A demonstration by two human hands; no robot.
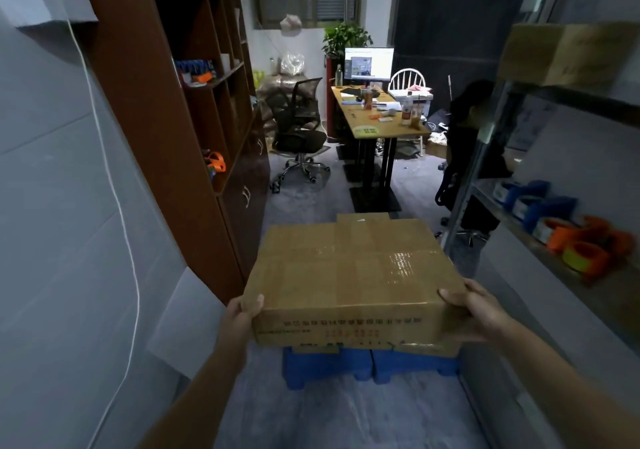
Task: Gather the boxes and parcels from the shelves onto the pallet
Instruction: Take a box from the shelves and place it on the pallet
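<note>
The left hand [242,310] and the right hand [476,306] grip a brown box [353,268] at its two near corners. Each thumb lies on the top face. The other fingers go round the sides and are mostly hidden. The box is directly over the blue pallet [346,367] on the floor, but I cannot tell if it rests on it. A second box [568,53] sits on the upper shelf [571,100] at the right.

Blue pallet [367,367] mostly beneath the cardboard box [353,268], its side print [353,322] an illegible blur.
</note>
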